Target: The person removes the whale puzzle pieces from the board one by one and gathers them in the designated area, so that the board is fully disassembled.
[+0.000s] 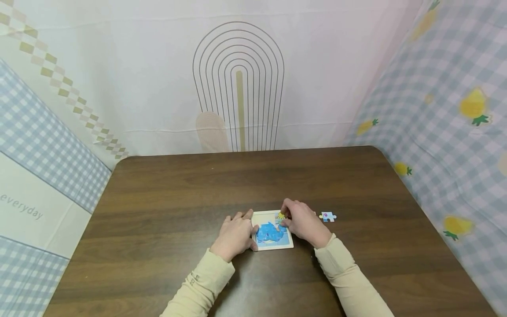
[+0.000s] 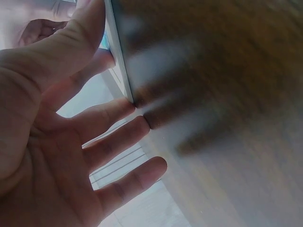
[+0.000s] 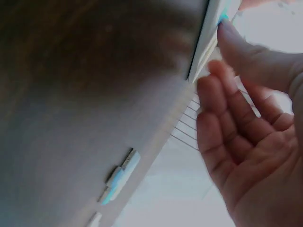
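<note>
A white-rimmed puzzle tray (image 1: 273, 248) lies on the table with a blue whale picture (image 1: 271, 233) in it; the upper left part shows pale, bare backing. My left hand (image 1: 234, 234) rests against the tray's left side, its fingers spread and fairly straight, thumb and index finger over the rim. At the upper right corner, my right hand (image 1: 305, 221) pinches a puzzle piece with a yellow sun (image 1: 281, 216) between thumb and index finger. Its other fingers curl loosely in the right wrist view. The hand partly covers that corner, so how the piece sits is unclear.
To the right of the tray lies a loose puzzle piece (image 1: 328, 216) with a pink swirl. The right wrist view has the edge of another light piece (image 3: 94, 220) close by. Behind the brown wooden table (image 1: 178, 185) hangs a patterned curtain (image 1: 158, 66).
</note>
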Demonstrator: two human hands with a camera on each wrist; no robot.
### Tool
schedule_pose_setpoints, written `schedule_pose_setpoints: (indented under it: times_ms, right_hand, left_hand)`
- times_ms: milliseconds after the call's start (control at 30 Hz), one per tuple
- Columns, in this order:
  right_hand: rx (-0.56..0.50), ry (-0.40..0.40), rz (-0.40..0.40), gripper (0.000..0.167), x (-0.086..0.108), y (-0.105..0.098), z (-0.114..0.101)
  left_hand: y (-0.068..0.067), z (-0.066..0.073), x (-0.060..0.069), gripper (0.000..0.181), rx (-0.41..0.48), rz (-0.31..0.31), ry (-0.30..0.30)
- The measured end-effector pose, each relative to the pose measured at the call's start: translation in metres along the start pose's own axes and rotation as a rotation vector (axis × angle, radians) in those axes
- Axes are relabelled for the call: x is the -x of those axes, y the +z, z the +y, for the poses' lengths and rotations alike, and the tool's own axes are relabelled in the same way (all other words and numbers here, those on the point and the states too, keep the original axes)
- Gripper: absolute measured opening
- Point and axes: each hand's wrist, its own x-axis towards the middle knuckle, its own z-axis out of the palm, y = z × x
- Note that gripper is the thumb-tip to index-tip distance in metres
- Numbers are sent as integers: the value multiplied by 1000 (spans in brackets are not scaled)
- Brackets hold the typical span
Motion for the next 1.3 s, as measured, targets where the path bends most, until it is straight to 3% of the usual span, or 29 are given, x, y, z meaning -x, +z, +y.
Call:
schedule_pose_setpoints:
  times_ms: [200, 300, 533, 667, 767, 967, 1300]
  right_hand:
    - [-186, -126, 34, 22, 3, 2, 5]
    - [-263, -148, 70, 13, 5, 2, 5]
    - [-372, -16, 333, 10, 20, -21, 30]
    - [-372, 82, 463, 15, 33, -47, 60]
    - [-333, 172, 510, 22, 44, -62, 83]
    - [-230, 314, 437, 34, 60, -73, 113]
    - [-185, 399, 272, 33, 61, -66, 130]
  left_hand:
    - [1, 0, -1, 45, 5, 7, -4]
    - [2, 0, -1, 44, 4, 7, -5]
    - [5, 1, -1, 28, 12, -6, 13]
    - [5, 1, -1, 28, 6, 0, 9]
    - [3, 0, -1, 31, 6, 5, 3]
    - [3, 0, -2, 26, 11, 0, -2]
    - [2, -1, -2, 46, -4, -22, -8]
